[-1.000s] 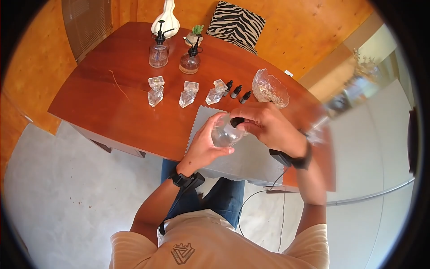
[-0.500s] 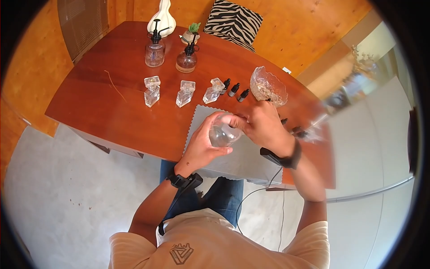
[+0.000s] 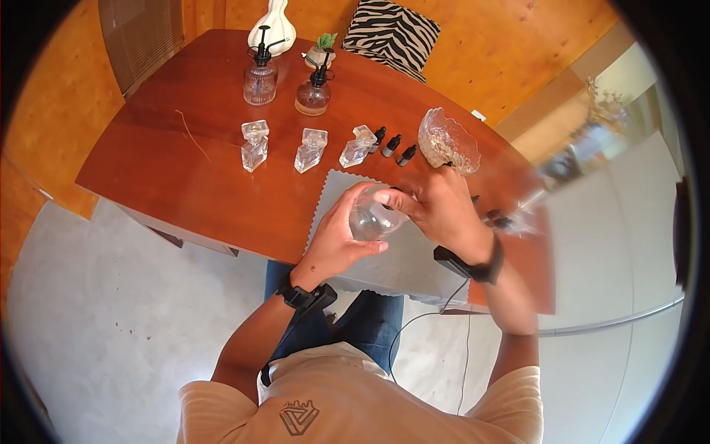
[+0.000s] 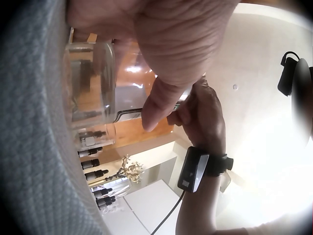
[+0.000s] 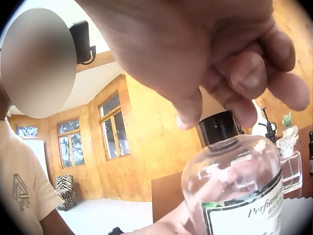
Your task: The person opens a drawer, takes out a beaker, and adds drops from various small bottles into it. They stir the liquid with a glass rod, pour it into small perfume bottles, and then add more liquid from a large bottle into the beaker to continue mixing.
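A clear round-shouldered bottle (image 3: 367, 220) is gripped by the left hand (image 3: 334, 238), its fingers and thumb around the body. In the right wrist view this bottle (image 5: 208, 169) stands upright with a label reading "Perfum..." and a black screw cap (image 5: 218, 128) on its neck. The right hand (image 3: 452, 218) pinches that cap from above, thumb on one side and a finger on the other; its remaining fingers are curled. From the head view the right hand hides most of the cap. Below both hands lies a grey scalloped cloth (image 3: 414, 270).
Three square glass bottles (image 3: 310, 150) stand in a row on the wooden table (image 3: 200, 200), beside small black-capped bottles (image 3: 406, 155). A scalloped glass bowl (image 3: 436, 133) is at the right. Farther back are two pump bottles (image 3: 259, 83), a potted plant (image 3: 320, 55) and a white vase (image 3: 275, 37).
The right hand has turned at the cap, its thumb now lying across the bottle's neck and covering more of the cap. The left hand has kept its grip on the bottle.
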Tool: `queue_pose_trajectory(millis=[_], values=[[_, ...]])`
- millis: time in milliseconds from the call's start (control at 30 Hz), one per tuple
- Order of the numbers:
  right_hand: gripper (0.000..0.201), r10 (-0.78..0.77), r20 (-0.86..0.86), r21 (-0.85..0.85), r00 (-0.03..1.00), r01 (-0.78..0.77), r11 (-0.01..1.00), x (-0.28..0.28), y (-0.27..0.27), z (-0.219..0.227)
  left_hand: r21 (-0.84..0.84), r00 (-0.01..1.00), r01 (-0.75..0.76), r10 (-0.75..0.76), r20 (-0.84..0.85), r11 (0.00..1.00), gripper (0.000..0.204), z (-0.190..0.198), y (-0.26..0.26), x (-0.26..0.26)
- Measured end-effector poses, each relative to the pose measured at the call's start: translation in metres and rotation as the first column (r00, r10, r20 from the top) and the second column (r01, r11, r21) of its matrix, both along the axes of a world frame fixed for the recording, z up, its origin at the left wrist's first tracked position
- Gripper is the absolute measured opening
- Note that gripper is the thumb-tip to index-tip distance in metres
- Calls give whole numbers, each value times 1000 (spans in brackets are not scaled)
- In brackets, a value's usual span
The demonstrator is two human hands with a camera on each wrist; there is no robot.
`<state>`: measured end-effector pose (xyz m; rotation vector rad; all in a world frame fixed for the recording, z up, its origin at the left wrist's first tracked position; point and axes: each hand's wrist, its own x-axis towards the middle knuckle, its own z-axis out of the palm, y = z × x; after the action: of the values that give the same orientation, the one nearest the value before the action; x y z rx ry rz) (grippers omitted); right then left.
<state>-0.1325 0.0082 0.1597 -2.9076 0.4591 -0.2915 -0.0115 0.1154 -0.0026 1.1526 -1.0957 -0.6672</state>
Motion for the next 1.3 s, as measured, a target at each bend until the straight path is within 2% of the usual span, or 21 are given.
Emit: queue_pose_trajectory(millis=[67,167,367,467,567,633,667,700,733,767,800,867,933,1033,1133,1233,1300], values=[[27,125,104,183,987,-143,973,-2,-8,-1,-2,999,10,-10,-31,1000,98,2,0,-1],[27,361,206,111,909,-388,915,-1,-17,-3,6,1000,-9,9,15,1000,98,2,0,-1],[24,76,141,241,987,-108,964,-2,-2,-13,-1,999,-21,21,-32,1000,95,1,0,-3],[23,-8,85,206,996,-9,979,-2,6,-9,5,1000,12,-12,-22,1000,103,-2,-2,-1],[21,33,134,255,990,-67,965,-3,-4,-4,-64,999,23,-21,27,998,111,-3,-3,-1],[16,46,203,270,978,-101,958,-4,-18,8,-105,995,-29,39,93,994,112,-7,-5,-1],[15,-8,195,264,981,-45,963,-6,-27,21,-124,990,-54,69,123,991,113,-9,-4,-1],[13,-49,268,328,962,-43,944,-6,-41,32,-118,988,-89,102,114,989,112,-9,-3,-1],[9,-264,254,459,931,124,880,-4,-39,56,-114,986,-120,132,106,986,111,-6,-2,-1],[6,-181,335,312,925,72,947,-1,-52,74,-110,982,-147,158,100,983,110,-5,-2,-1],[9,-234,344,262,909,147,954,2,-73,87,-77,981,-160,168,97,984,108,-5,-2,-1],[17,-222,347,133,911,187,973,17,-107,109,-16,977,-186,187,98,982,104,-5,-2,-1],[22,-189,377,-20,907,212,977,40,-154,103,3,978,-178,177,108,984,98,-4,-2,-2],[20,-198,311,-67,930,230,971,81,-216,69,40,973,-176,168,159,984,89,-3,-1,-2],[21,-270,237,-121,933,305,945,110,-254,26,87,969,-196,179,172,977,83,1,3,-2],[21,-331,194,-21,923,341,940,130,-277,-4,67,964,-229,217,157,971,82,-5,1,0],[19,-314,206,-33,927,327,944,140,-289,-21,79,968,-223,211,134,972,80,-8,0,1]])
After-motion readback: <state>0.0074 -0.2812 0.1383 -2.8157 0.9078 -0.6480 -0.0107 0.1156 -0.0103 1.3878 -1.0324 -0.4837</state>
